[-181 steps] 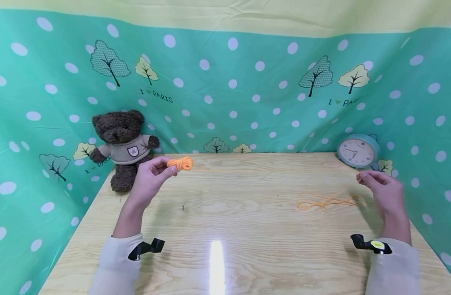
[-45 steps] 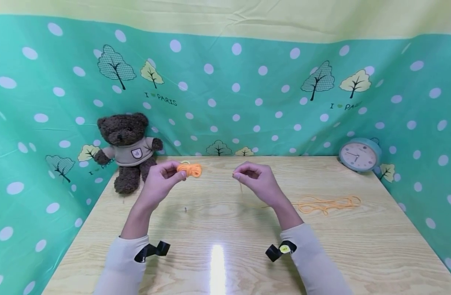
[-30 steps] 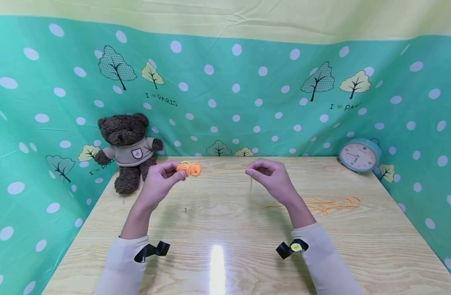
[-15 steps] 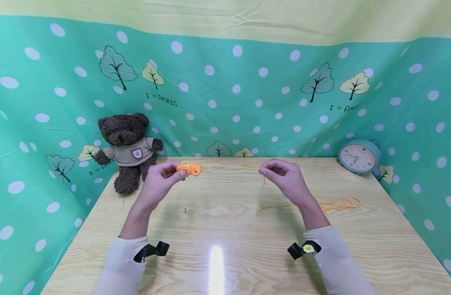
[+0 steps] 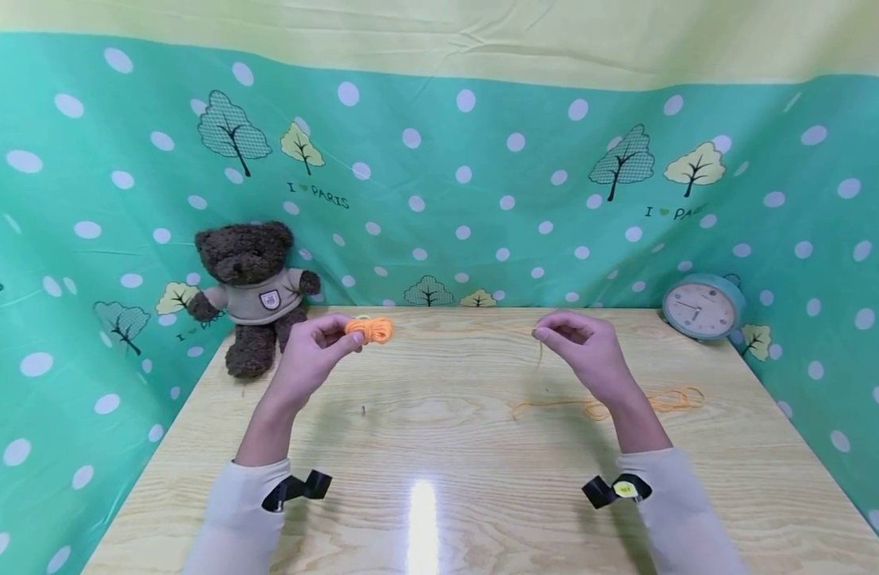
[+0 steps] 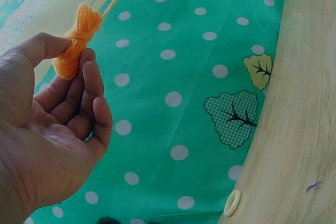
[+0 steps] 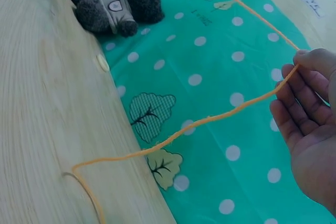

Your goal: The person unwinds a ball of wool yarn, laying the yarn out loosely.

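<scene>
Head view: my left hand [image 5: 306, 359] pinches a wound orange yarn bundle [image 5: 370, 330], my right hand [image 5: 586, 351] its thin strand [image 7: 210, 118]; apparently mid-winding, next move demands even tension.

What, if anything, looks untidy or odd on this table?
The loose yarn lies in messy loops on the table's right, unlike the neat bundle in the left grip. A small dark speck left of centre also stands out; mark or scrap, I can't tell.

A small orange yarn bundle [image 5: 370, 330], cinched at its middle into a bow shape, is held above the table [image 5: 496, 479], its strand [image 7: 236, 109] running rightward through the air, then down to loose loops [image 5: 675, 402] lying flat.
</scene>
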A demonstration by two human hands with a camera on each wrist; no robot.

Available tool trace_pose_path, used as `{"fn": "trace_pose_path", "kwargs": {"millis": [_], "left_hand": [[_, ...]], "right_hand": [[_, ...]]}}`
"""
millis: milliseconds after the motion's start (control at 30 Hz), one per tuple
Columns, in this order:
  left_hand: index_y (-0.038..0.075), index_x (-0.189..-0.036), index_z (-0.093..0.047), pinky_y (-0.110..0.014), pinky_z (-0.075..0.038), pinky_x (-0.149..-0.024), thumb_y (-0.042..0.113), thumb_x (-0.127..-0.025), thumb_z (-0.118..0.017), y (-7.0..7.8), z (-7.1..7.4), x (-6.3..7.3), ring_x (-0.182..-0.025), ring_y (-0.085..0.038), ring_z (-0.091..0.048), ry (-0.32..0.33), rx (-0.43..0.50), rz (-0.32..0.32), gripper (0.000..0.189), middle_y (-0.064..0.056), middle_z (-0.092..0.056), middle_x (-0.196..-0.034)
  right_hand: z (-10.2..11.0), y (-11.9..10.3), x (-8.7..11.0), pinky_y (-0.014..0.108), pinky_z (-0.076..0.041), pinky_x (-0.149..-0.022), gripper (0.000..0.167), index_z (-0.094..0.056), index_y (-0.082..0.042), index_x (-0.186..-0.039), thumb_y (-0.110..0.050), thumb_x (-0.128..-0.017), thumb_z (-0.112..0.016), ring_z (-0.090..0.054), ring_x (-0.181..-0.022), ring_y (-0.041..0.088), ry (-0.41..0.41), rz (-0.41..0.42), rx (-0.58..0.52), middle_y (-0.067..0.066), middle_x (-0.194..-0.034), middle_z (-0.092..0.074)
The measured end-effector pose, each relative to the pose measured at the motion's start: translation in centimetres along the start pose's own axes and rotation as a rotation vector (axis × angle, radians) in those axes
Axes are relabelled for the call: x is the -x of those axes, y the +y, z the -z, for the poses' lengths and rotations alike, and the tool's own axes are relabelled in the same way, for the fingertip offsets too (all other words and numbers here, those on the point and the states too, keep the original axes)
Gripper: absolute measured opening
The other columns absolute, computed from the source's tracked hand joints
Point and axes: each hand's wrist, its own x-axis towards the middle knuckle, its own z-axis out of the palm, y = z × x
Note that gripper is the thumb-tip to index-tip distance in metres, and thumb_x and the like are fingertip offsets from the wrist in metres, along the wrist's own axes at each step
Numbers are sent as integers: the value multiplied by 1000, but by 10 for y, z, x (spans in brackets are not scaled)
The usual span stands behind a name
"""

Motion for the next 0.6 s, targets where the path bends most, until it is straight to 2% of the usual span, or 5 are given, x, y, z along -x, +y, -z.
{"fn": "trace_pose_path", "kwargs": {"millis": [167, 267, 467, 600], "left_hand": [[-7, -108, -66, -21, -57, -74, 13, -100, -69, 1, 0, 0, -82, -13, -69, -1, 16, 3, 22, 6, -73, -88], [-7, -106, -66, -20, -57, -74, 12, -100, -69, 1, -1, 0, -81, -9, -69, 1, 27, 2, 20, 11, -72, -87], [-5, -105, -66, -20, -57, -74, 11, -99, -69, 1, -1, 0, -79, -5, -68, 9, 46, -1, 17, 10, -71, -85], [-6, -105, -66, -20, -57, -73, 11, -100, -69, 0, 0, -1, -79, -6, -68, 8, 44, -11, 18, 9, -71, -85]], "right_hand": [[13, 1, 5, 17, -57, -80, 20, -72, 5, -107, -14, -99, -70, -68, -91, 12, 35, 8, 7, -11, -98, -73], [20, 2, 7, 16, -57, -81, 21, -72, 5, -108, -14, -100, -70, -67, -92, 8, 57, 2, 17, -12, -99, -73], [33, 5, 8, 16, -56, -82, 22, -72, 5, -110, -15, -101, -69, -66, -92, 9, 105, -6, 28, -12, -99, -72], [41, 9, 11, 15, -55, -84, 24, -71, 7, -111, -14, -100, -69, -66, -94, 9, 125, -7, -13, -12, -99, -74]]}}
